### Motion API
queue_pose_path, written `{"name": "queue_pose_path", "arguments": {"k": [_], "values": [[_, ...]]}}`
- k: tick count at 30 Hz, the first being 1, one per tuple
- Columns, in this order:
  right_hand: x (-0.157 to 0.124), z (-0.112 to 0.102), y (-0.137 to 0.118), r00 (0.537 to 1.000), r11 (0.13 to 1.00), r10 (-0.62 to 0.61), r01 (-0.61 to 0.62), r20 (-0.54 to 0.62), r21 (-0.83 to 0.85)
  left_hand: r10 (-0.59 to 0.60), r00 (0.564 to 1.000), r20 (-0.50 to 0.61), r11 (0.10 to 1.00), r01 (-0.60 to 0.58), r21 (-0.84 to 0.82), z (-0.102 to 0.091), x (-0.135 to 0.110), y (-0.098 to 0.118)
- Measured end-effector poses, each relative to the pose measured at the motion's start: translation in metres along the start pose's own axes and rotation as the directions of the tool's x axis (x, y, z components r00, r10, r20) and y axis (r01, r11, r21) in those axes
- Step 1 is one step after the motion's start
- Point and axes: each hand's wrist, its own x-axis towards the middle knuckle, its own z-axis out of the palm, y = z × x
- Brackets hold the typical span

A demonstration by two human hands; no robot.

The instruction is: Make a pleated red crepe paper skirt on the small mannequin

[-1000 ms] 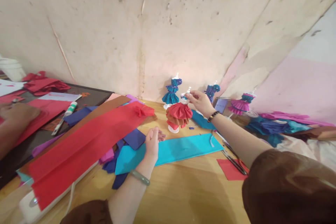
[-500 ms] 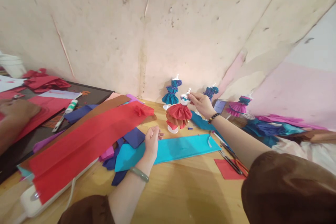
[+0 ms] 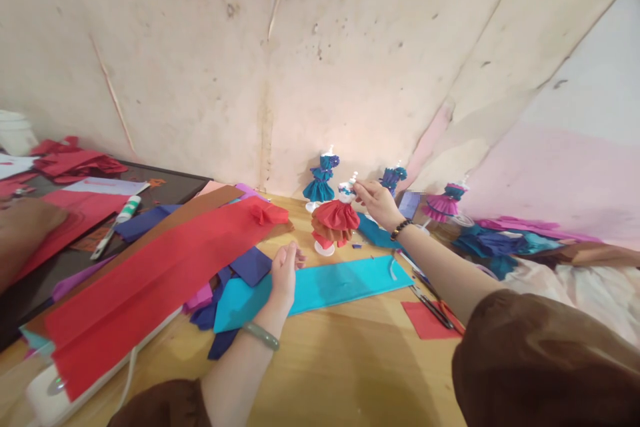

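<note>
My right hand (image 3: pixel 376 203) pinches a small white dress form (image 3: pixel 346 193) near its neck. A gathered red paper skirt (image 3: pixel 336 216) with a brown layer below hangs on the form, above its round white base (image 3: pixel 324 249). My left hand (image 3: pixel 285 272) is held lower and to the left, apart from the form. Its fingers are curled in with the thumb up, and whatever may be inside them is hidden. Under it lies a turquoise paper strip (image 3: pixel 345 285). A long red paper strip (image 3: pixel 165 277) stretches to its left.
More dressed forms stand behind: a teal one (image 3: pixel 319 180), a blue one (image 3: pixel 393 178) and a pink one (image 3: pixel 444 205). Scissors (image 3: pixel 434 307) rest on a red square (image 3: pixel 423 323). A power strip (image 3: pixel 50 387) lies front left. Another person's hand (image 3: pixel 35 223) is at far left.
The view has shifted slightly, moving most things a little leftward. My right hand keeps its pinch on the dress form. My left hand stays curled in about the same place.
</note>
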Motion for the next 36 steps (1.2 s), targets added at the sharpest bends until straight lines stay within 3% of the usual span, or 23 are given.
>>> {"name": "queue_pose_path", "arguments": {"k": [10, 16, 27, 36], "values": [[-0.011, -0.001, 0.004, 0.989, 0.979, 0.146, -0.149, 0.028, 0.141, 0.004, 1.000, -0.009, 1.000, -0.004, -0.007, -0.001, 0.002, -0.001], [-0.044, -0.015, 0.027, 0.968, 0.957, 0.253, -0.250, 0.002, 0.145, 0.009, 1.000, -0.003, 1.000, -0.009, 0.004, -0.002, 0.005, -0.005], [-0.142, -0.071, 0.068, 0.879, 0.880, 0.471, -0.474, 0.081, 0.030, 0.013, 1.000, 0.011, 0.997, -0.013, 0.073, -0.003, 0.004, -0.002], [-0.197, -0.121, 0.097, 0.809, 0.808, 0.588, -0.587, 0.001, -0.059, 0.023, 0.999, 0.024, 0.993, -0.025, 0.117, -0.002, -0.005, 0.004]]}}
